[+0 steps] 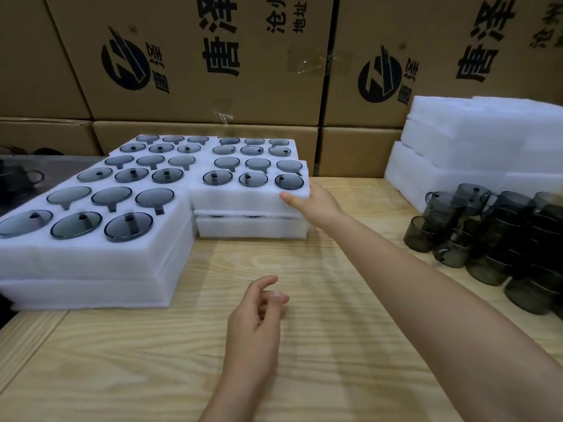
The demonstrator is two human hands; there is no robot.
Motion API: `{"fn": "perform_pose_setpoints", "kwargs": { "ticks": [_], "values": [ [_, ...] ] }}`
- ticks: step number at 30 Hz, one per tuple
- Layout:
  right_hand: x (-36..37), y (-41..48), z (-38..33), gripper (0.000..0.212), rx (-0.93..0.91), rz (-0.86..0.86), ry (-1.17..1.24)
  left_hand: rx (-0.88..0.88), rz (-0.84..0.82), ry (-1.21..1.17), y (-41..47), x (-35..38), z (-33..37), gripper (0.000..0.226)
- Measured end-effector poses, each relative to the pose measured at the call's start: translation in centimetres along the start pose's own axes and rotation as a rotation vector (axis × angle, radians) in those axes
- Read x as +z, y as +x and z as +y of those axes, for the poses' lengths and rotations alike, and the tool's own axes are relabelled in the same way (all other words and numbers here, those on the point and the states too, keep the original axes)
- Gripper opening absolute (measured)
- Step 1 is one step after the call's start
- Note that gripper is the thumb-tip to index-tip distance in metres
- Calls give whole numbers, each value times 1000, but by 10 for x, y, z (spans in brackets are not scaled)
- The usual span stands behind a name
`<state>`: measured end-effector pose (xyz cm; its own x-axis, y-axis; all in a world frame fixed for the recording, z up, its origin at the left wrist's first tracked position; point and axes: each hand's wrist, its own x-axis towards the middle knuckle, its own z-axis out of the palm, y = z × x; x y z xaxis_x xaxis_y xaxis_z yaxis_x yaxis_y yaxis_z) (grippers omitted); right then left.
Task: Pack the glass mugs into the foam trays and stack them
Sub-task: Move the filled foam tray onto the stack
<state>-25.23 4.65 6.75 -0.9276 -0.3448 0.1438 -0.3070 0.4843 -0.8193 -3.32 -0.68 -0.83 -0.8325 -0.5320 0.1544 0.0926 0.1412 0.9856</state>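
Observation:
White foam trays filled with smoky grey glass mugs lie in stacks on the wooden table. A tall stack (pixel 91 263) fills the near left. Behind it to the right, a filled tray (pixel 243 196) sits on a lower tray (pixel 253 228). My right hand (pixel 313 202) reaches out and rests against that upper tray's right front corner, thumb along its side. My left hand (pixel 259 318) hovers above the table in front, fingers loosely curled, holding nothing. Loose grey mugs (pixel 493 239) are piled in nested stacks at the right.
A pile of white foam trays without mugs (pixel 475 147) stands at the back right. Printed cardboard boxes (pixel 213 71) form a wall behind the table. Bare wooden table (pixel 320 345) lies in front of me. Dark objects (pixel 18 181) sit at the far left.

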Motion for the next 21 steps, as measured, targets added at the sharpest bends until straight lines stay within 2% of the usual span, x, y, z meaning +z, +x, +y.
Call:
{"fn": "perform_pose_setpoints", "kwargs": {
  "ticks": [2,5,7,9,11,14,18,21],
  "values": [
    [-22,-5,1,64,-45,170,-119,-5,2,-2,0,0,0,25],
    [-78,-3,11,52,-147,481,-399,7,-11,10,0,0,-1,22],
    [-122,6,22,50,-166,622,-598,16,-2,23,1,0,-3,22],
    [-168,16,33,57,-116,713,-733,33,6,36,1,0,-5,24],
    [-209,26,44,68,-23,730,-799,46,2,42,1,0,-4,26],
    [-252,43,58,80,123,635,-839,52,0,48,2,0,-4,29],
    [-273,57,63,77,239,489,-768,65,14,48,2,-1,-2,30],
    [-274,64,60,61,241,493,-817,84,31,61,2,0,-2,36]
  ]
}}
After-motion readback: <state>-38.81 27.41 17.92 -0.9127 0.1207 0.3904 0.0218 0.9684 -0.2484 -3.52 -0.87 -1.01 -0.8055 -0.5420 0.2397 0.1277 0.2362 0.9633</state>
